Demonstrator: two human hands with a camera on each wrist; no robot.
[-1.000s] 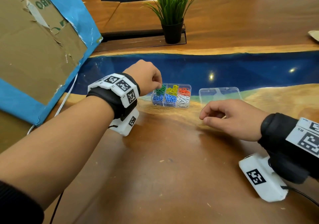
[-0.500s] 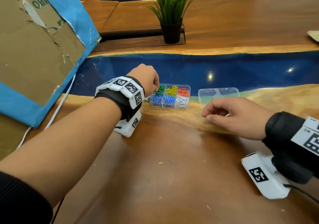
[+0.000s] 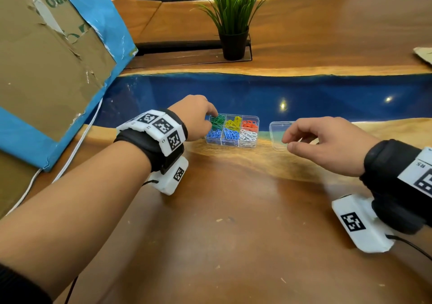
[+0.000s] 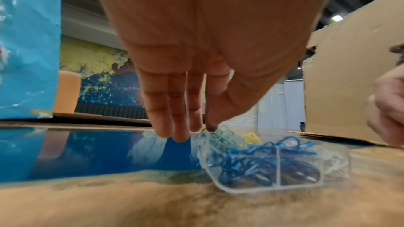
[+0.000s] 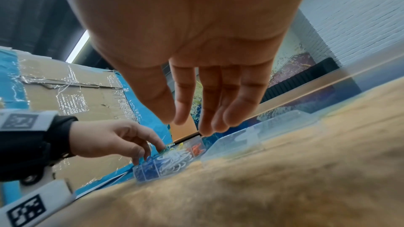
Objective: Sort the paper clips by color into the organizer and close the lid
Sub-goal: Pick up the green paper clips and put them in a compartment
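Note:
A clear six-compartment organizer (image 3: pixel 233 145) sits open on the table and holds green (image 3: pixel 218 120), yellow (image 3: pixel 233 122), orange-red (image 3: pixel 250 124), blue (image 3: pixel 222 134) and white (image 3: pixel 248 135) paper clips. My left hand (image 3: pixel 214 116) reaches into the green compartment. In the left wrist view its thumb and index finger (image 4: pixel 208 127) pinch a green clip on top of the pile. The clear lid (image 3: pixel 277 137) lies flat just right of the organizer. My right hand (image 3: pixel 287 144) hovers over the lid with relaxed fingers (image 5: pixel 207 123) and holds nothing.
A cardboard panel edged in blue (image 3: pixel 46 69) leans at the left, with a white cable (image 3: pixel 77 144) under it. A potted plant (image 3: pixel 233 23) stands behind the blue resin strip (image 3: pixel 327 97). Bare brown wood (image 3: pixel 233 233) lies between my arms.
My left hand has dropped from above the organizer into the green compartment. My right hand has moved forward off the table, over the lid.

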